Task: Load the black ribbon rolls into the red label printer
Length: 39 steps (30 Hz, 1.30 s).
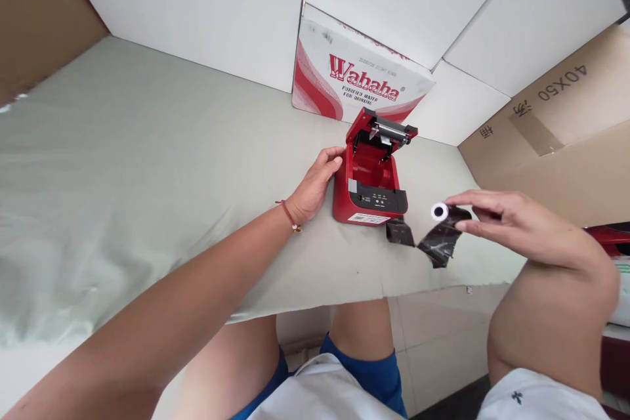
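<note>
A red receipt printer (342,203) stands upright with its lid (381,128) raised, and the red paper bay inside shows no roll. My left hand (317,184) rests against the printer's left side, its fingers stretched along the wall and partly hidden. To the right of the printer, my right hand (502,220) pinches a small paper roll (440,211) between thumb and fingers. The roll's white end and dark core face me. Black wrapping film (438,249) hangs from it, with a loose strip reaching toward the printer's lower right corner.
Behind the printer stands a Wahaha water carton (364,72) against white boxes (207,6). Brown cardboard (556,105) closes off the right side, and more brown cardboard (44,13) is at the far left. The pale green tablecloth (147,144) ends at the front edge, above my legs.
</note>
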Tool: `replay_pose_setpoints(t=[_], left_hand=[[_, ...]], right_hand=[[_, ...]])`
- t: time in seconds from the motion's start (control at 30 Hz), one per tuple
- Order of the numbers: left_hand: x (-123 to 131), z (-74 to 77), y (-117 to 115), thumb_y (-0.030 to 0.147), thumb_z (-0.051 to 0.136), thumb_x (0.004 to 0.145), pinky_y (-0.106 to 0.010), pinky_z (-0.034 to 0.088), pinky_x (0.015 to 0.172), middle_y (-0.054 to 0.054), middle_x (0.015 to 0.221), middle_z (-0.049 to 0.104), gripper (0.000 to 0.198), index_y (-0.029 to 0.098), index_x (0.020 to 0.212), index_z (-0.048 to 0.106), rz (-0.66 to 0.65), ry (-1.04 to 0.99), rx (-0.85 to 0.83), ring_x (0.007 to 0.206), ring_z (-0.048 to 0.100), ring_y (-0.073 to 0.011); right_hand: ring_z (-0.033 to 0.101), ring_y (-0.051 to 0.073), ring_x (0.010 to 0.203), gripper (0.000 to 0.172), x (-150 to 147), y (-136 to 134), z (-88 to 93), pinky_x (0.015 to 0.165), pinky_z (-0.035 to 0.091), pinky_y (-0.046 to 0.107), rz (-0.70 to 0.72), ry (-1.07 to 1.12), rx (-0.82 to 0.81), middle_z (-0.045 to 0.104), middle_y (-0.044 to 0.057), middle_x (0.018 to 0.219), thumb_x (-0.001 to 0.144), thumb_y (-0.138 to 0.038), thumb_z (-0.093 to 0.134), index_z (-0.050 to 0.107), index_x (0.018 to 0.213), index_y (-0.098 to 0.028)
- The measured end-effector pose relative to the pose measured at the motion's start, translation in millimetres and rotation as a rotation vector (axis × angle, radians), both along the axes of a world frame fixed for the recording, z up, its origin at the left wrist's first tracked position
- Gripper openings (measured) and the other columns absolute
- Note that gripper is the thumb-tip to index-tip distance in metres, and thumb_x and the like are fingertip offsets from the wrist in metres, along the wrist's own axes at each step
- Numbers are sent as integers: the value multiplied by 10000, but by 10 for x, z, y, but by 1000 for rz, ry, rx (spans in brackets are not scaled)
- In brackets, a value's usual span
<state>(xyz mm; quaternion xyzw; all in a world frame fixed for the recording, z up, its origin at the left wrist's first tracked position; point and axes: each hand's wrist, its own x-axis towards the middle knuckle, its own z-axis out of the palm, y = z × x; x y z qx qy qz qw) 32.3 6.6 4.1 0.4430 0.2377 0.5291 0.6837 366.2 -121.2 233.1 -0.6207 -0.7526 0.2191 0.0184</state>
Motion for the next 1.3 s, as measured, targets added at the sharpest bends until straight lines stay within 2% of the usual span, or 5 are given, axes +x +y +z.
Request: replay_pose_setpoints(t=[0.17,0.33,0.77,1.07,1.3], left_hand=[[9,-3,6,793,844,1007,-536,483,1440,-69,1595,761,628,313,1393,718,14,7,4,1640,621,-355],[14,-1,4,790,841,1013,-521,505,1428,-63,1575,763,619,315,1389,713,15,-1,6,1631,632,-350],[25,-35,23,742,812,1045,-522,442,1488,-66,1627,742,582,306,1416,705,19,21,-8,1646,621,-341],[29,-94,-38,817,617,1158,-595,520,1441,-161,1616,700,627,277,1465,704,258,323,277,1609,652,-354],[16,31,-378,525,602,1225,-691,524,1418,-162,1575,760,399,294,1522,735,691,558,1025,1656,644,-397]], right_hand=[[618,170,669,457,-711,412,-165,700,574,356,-29,-27,170,910,38,1079,1043,-448,800,927,1462,-317],[859,349,1262,489,-1328,797,-583,1102,661,484,-93,-308,243,905,86,1481,1061,-205,730,898,1510,-302],[851,417,1388,524,-1455,1190,-877,1190,660,561,-133,-253,247,899,129,1507,1070,-172,747,887,1559,-299],[895,287,1282,264,-1006,359,-1004,1168,746,494,127,216,545,938,85,1401,1222,-354,714,948,1321,-282],[754,304,1646,585,-859,-167,-1331,1447,607,597,353,131,684,764,125,1748,1220,-253,724,692,1800,-319]])
